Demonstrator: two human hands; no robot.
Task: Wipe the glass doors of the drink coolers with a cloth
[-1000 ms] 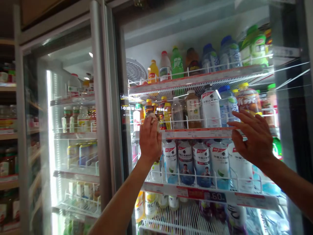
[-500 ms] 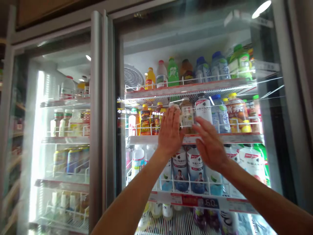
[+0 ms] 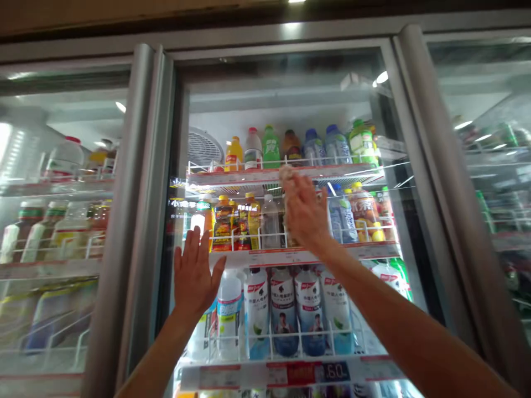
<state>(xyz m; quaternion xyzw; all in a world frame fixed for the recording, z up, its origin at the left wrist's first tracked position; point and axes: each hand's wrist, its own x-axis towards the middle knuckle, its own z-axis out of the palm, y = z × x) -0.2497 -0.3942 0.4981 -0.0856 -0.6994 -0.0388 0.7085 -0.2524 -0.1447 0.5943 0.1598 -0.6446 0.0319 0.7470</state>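
My right hand [image 3: 307, 213] is pressed toward the glass door [image 3: 274, 77] of a drinks fridge, with a small pale cloth [image 3: 286, 172] under its fingertips. Only a crumpled edge of the cloth shows above the fingers; the rest is hidden. Lower and to the left, my left hand [image 3: 194, 276] holds nothing. Its fingers point up and its thumb is spread, palm toward the glass near the door's left side. Whether that palm touches the glass I cannot tell.
Behind the glass stand several rows of bottles [image 3: 284, 309] on wire-fronted shelves with price strips [image 3: 286, 256]. A thick metal handle post [image 3: 124, 221] runs along the left, and another door post [image 3: 440, 182] along the right. Further glass doors flank both sides.
The cloth has passed from my left hand to my right. My left hand has dropped down and left, off the cloth. My view has turned right, showing the right-hand door.
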